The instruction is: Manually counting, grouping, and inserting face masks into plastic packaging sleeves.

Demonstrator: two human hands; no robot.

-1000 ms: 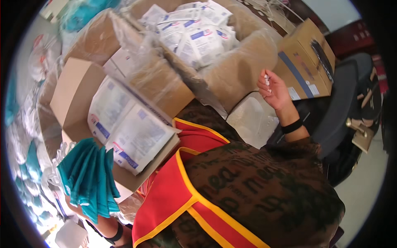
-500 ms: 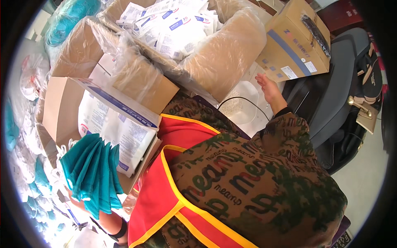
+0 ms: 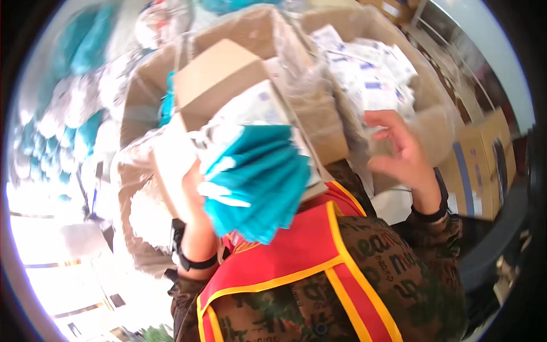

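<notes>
My left hand point(image 3: 194, 196) grips a fanned bundle of teal packets point(image 3: 256, 182), raised in front of my chest. My right hand point(image 3: 399, 151) is lifted beside the bundle with its fingers spread and nothing in it. Just behind the bundle stands an open cardboard box point(image 3: 222, 74) holding white sealed pouches point(image 3: 250, 108). A larger plastic-lined box point(image 3: 433, 131) of white and blue packets point(image 3: 370, 74) lies behind my right hand. My red vest with yellow trim point(image 3: 296, 256) fills the lower middle.
More cardboard boxes point(image 3: 478, 159) stand at the right edge. Bags of teal and white packets point(image 3: 62, 131) pile up on the left. A crumpled clear plastic liner point(image 3: 142, 211) hangs at the lower left, with a dark chair point(image 3: 496, 251) at the right.
My left hand has lifted the teal bundle from low on the left up to the middle. My right hand has come back from the far boxes toward the bundle. The view has swung.
</notes>
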